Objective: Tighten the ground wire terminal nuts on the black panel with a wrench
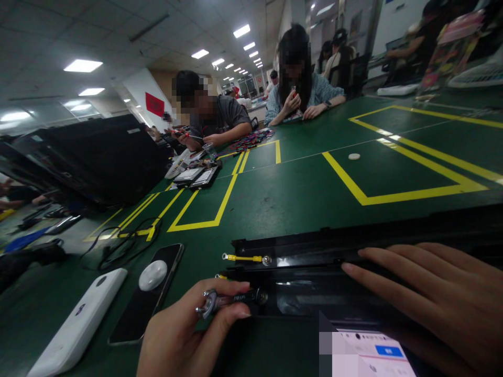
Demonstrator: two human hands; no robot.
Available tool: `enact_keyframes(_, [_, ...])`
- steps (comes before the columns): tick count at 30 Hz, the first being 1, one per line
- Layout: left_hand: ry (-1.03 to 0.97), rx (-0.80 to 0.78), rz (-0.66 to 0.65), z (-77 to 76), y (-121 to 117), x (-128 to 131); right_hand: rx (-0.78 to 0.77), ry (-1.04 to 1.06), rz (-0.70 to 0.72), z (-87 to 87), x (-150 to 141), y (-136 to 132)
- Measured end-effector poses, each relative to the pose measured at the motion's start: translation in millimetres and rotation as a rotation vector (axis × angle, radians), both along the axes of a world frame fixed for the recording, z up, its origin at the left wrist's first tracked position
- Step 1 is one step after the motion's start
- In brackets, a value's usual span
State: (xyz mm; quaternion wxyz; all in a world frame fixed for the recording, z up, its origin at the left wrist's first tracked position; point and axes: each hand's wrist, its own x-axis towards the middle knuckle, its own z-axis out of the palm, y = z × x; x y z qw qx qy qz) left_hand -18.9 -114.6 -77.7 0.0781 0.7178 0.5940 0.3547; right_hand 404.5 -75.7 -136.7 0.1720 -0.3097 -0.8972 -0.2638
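My left hand (pixel 192 324) pinches a small tool (pixel 228 299) between thumb and forefinger. It has a shiny metal head at the left and a dark, lettered body; its exact kind is unclear. The tool's right end is at a small round metal fastener on the nearer black panel (pixel 302 298). Behind it, a short yellow wire (pixel 245 258) with ring ends is fixed by one end to the farther black strip (pixel 314 254). A second yellow end peeks out behind my left hand. My right hand (pixel 436 298) lies with fingers outstretched across the black parts, holding nothing.
A phone screen (pixel 377 353) glows at the near edge. Left lie a dark phone (pixel 165 283) with a white disc, a white power bank (pixel 82 319) and black cable (pixel 129 241). Hard drives (pixel 204 178) and bundled wires (pixel 251 140) sit farther off, near two seated people.
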Motion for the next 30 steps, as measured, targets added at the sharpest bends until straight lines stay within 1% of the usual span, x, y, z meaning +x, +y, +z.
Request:
enact_keyframes(4, [-0.005,-0.016,-0.014,-0.2,0.4,-0.1,-0.007,0.002,-0.004,-0.9,1.3,1.1])
enact_keyframes(9, [-0.092,-0.025,-0.035,0.1,1.7,0.7,0.008,-0.020,0.005,2.6,0.1,1.7])
enact_keyframes(11, [-0.165,-0.031,-0.020,2.0,1.4,1.3,0.015,-0.022,0.004,3.5,-0.3,1.0])
enact_keyframes(13, [-0.292,-0.006,0.026,5.7,0.6,2.4,0.009,-0.022,-0.004,3.4,-0.2,-0.1])
enact_keyframes(15, [-0.419,0.022,0.087,11.4,0.5,3.9,-0.004,-0.018,-0.009,2.4,0.3,-0.7])
enact_keyframes(17, [-0.472,0.008,0.114,17.9,2.1,5.6,-0.014,-0.012,-0.007,1.2,0.8,-0.5])
enact_keyframes(19, [-0.426,-0.033,0.078,23.7,5.7,6.9,-0.004,-0.003,0.000,0.2,1.0,0.3])
enact_keyframes(22, [-0.280,-0.055,-0.025,27.8,12.0,7.4,0.015,-0.006,0.010,-0.2,0.5,1.6])
enact_keyframes(25, [-0.175,-0.055,-0.083,26.6,14.9,6.4,0.006,-0.016,0.010,0.0,-0.2,2.2])
enact_keyframes(30, [-0.109,-0.045,-0.103,22.1,13.3,5.8,0.011,0.002,0.011,0.4,-0.1,2.6])
